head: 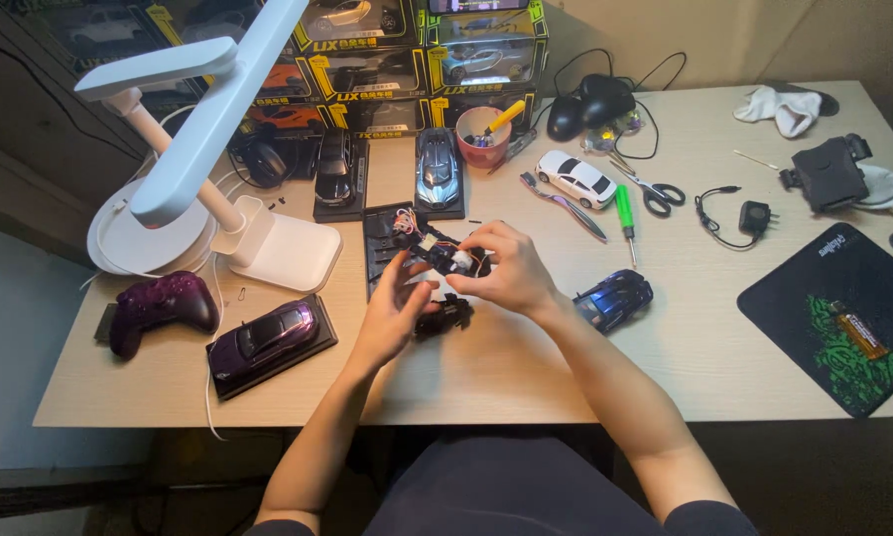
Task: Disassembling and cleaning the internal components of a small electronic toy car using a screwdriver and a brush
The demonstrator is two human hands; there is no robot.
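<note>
I have the stripped toy-car chassis (445,255) pinched in the fingers of my right hand (501,270), which is curled shut around its right end, raised just above the bench (526,372). The chassis, with loose coloured wires at its far end, sticks out to the left of that hand. My left hand (397,310) is half open below it, fingertips reaching up to its underside; whether they touch I cannot tell. A small black part (449,316) lies between my hands.
</note>
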